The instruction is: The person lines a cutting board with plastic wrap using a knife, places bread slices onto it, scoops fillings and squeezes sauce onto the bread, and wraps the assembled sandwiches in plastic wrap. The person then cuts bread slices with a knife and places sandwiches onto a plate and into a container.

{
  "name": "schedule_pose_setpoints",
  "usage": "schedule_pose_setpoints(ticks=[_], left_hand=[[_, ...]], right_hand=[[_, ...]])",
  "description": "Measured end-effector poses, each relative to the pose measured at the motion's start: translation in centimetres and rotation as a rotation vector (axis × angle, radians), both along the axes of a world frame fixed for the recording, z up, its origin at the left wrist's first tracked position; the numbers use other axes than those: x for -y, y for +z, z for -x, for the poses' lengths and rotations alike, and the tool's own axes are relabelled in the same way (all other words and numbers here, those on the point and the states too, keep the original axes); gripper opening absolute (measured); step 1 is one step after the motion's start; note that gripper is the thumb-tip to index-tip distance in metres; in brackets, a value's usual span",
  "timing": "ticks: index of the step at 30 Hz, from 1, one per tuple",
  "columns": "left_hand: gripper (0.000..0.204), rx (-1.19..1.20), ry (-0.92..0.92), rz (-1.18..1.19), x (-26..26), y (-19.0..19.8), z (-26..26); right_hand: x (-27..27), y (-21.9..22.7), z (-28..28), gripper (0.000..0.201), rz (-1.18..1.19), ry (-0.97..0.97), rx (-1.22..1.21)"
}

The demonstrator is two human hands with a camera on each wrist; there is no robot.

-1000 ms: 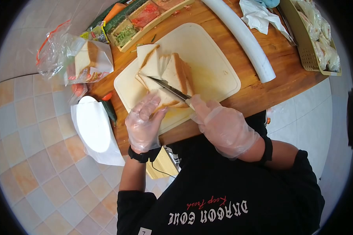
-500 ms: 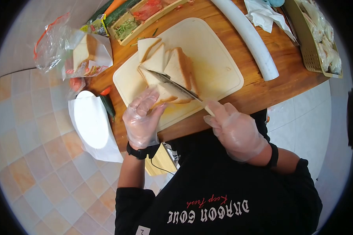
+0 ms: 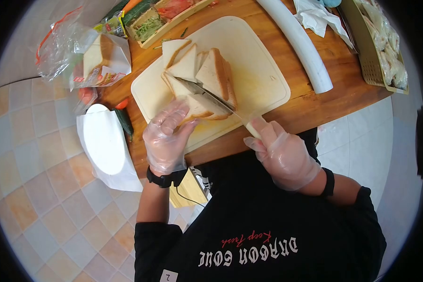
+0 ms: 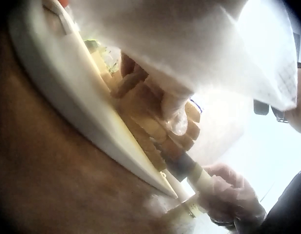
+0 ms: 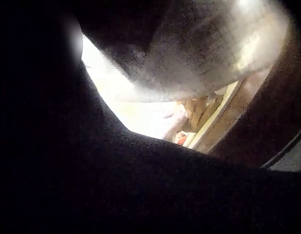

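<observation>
A stack of crusted white bread, cut into triangular pieces, lies on the cream cutting board. My right hand, in a clear plastic glove, grips the pale handle of a knife. Its blade lies in the cut between the near pieces and those behind. The gloved left hand holds the near bread piece, fingers on its left side and thumb at the near crust. In the left wrist view the thumb presses against the bread. Glove and dark sleeve hide most of the right wrist view.
At left stand a bag of bread and a white oval plate on paper. Behind the board is a divided tray of shredded and sliced fillings. A white curved bar and a basket of wrapped packs lie right.
The right hand has drawn the knife back toward the body, to the lower right, then stayed near there. The left hand keeps its hold on the bread. The whole view has shifted slightly.
</observation>
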State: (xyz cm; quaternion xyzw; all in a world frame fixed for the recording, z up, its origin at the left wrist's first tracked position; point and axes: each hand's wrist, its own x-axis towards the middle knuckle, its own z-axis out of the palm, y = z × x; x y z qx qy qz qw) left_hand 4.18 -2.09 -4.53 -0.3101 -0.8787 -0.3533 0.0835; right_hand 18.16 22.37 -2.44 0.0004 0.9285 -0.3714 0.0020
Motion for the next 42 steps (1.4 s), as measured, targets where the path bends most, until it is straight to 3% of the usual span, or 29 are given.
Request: schedule_pose_setpoints(ticks=[6,9,12,21,24,27,29,31,34,42], left_hand=[[0.038,-0.006,0.004,-0.041,0.0,0.2,0.1],[0.036,0.008,-0.007,0.008,-0.1,0.5,-0.1],[0.034,0.011,0.027,0.032,-0.2,0.4,0.0],[0.04,-0.001,0.029,-0.04,0.4,-0.1,0.0],[0.04,0.02,0.041,-0.056,0.3,0.1,0.2],[0.038,0.008,0.033,-0.041,0.4,0.0,-0.1],[0.032,-0.042,0.033,-0.017,0.0,0.6,-0.1],[0.031,-0.038,0.027,-0.003,0.0,0.5,0.0],[0.032,-0.032,-0.005,0.004,0.5,0.4,0.2],[0.035,-0.032,0.04,0.042,0.7,1.0,0.2]], right_hand=[[-0.3,0.3,-1.1,0.047,-0.14,0.061,0.176],[-0.1,1.1,0.3,0.046,-0.026,0.1,0.218],[-0.1,-0.4,0.7,0.045,-0.07,0.189,0.065],[-2.5,1.4,-2.3,0.044,-0.232,0.13,0.125],[-4.6,1.8,-3.0,0.04,0.053,0.14,-0.026],[-5.0,4.8,-3.0,0.043,0.251,0.039,0.057],[-4.1,6.0,-0.4,0.043,0.183,0.06,-0.083],[-2.7,7.4,3.1,0.037,-0.039,0.147,0.056],[-0.8,7.0,7.4,0.036,-0.095,0.14,0.149],[0.8,6.3,9.2,0.034,-0.023,0.103,0.158]])
